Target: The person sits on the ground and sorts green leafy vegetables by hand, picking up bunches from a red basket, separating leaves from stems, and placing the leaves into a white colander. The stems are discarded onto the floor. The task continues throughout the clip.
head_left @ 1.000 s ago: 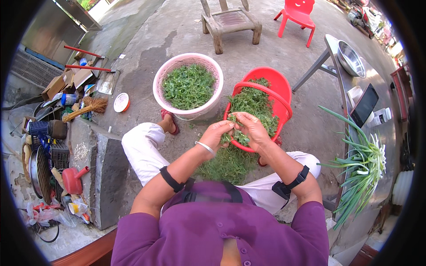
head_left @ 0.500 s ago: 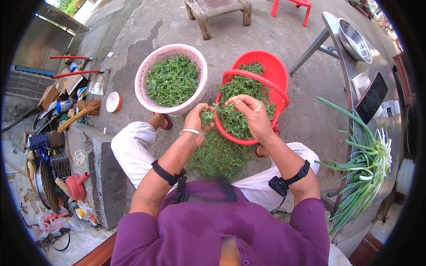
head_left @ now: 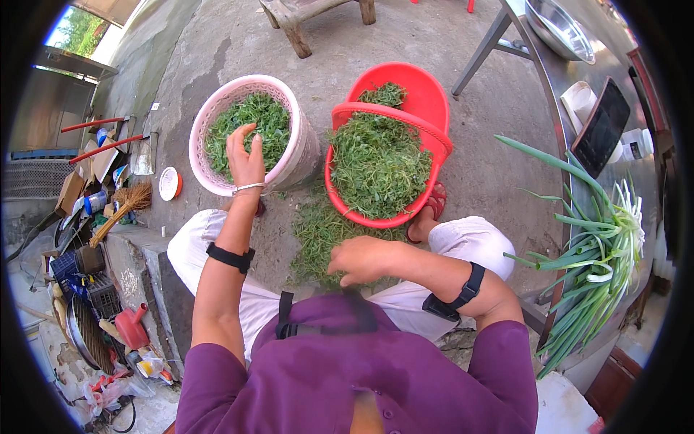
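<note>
My left hand [head_left: 244,155] is over the pink lattice basket [head_left: 300,145] of leafy greens [head_left: 267,108], its fingers apart and nothing visible held in them. My right hand [head_left: 358,257] hovers above my lap, below the red handled basket [head_left: 434,98], with loosely bent, parted fingers and nothing visible in them. That red basket holds a heap of stringy greens [head_left: 376,166]. A pile of stems and leaves [head_left: 314,242] lies on the concrete between my legs, partly behind my right hand.
A steel table [head_left: 549,79] at right carries a bowl [head_left: 560,36], a dark tablet [head_left: 600,126] and green onions [head_left: 607,253]. A wooden chair [head_left: 296,29] stands ahead. At left are a straw broom [head_left: 126,202], a concrete step [head_left: 144,260] and assorted clutter.
My hands have separated: the left has moved left and forward over the pink basket and opened, its greens no longer visible in it; the right has dropped back toward my lap.
</note>
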Tool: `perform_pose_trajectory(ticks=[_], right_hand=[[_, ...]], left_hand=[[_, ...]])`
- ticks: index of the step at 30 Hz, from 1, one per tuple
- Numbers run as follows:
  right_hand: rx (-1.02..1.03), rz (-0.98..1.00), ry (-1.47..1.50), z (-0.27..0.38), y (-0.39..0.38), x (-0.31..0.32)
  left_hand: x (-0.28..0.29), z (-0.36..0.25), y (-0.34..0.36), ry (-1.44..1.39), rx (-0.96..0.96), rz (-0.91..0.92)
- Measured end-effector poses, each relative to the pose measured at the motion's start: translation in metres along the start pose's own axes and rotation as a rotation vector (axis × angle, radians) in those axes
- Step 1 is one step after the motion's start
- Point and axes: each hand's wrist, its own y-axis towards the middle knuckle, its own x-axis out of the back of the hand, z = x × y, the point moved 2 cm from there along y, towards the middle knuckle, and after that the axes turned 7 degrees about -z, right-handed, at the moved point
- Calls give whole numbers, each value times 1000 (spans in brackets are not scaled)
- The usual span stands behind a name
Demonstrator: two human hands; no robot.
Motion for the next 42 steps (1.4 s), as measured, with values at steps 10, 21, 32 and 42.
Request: perform_pose_trajectory(ticks=[10, 21, 32, 42], right_hand=[[-219, 24, -412, -6, 5, -6], [-250, -83, -382, -9, 0, 1], [-254, -89, -267, -18, -9, 6], [-319, -961, 121, -25, -42, 71]], left_hand=[[-149, -50, -97, -18, 179, 909], [-240, -15, -94, 263, 41, 987], [-116, -75, -99, -532, 239, 498], [-55, -84, -96, -660, 829, 554]])
